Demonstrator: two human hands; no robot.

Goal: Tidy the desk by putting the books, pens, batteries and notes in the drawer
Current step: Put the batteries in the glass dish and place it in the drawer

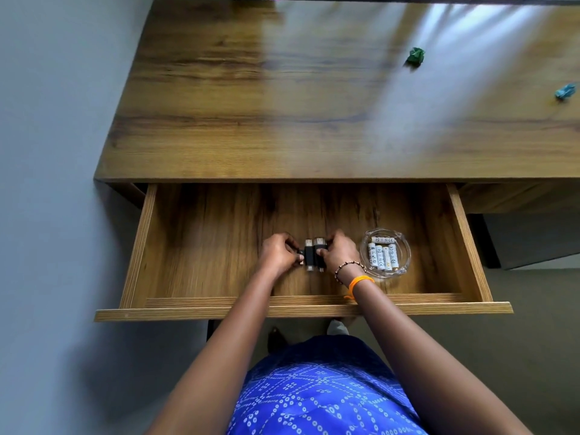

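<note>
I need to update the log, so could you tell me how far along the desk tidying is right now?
Done: white batteries sit in a glass dish inside the open drawer. In hand: the left hand and right hand together hold a cluster of small black items on the drawer floor; what they are is unclear. Left: a green crumpled note and a blue crumpled note lie on the desk top. No books or pens are visible.

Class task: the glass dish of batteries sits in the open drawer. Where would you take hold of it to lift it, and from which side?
Grip the glass dish by opposite edges of its rim, coming straight down from above. It sits flat and shallow on the drawer floor, batteries lying loose inside, so lifting it level probably keeps them in. The right hand is nearest.
</note>
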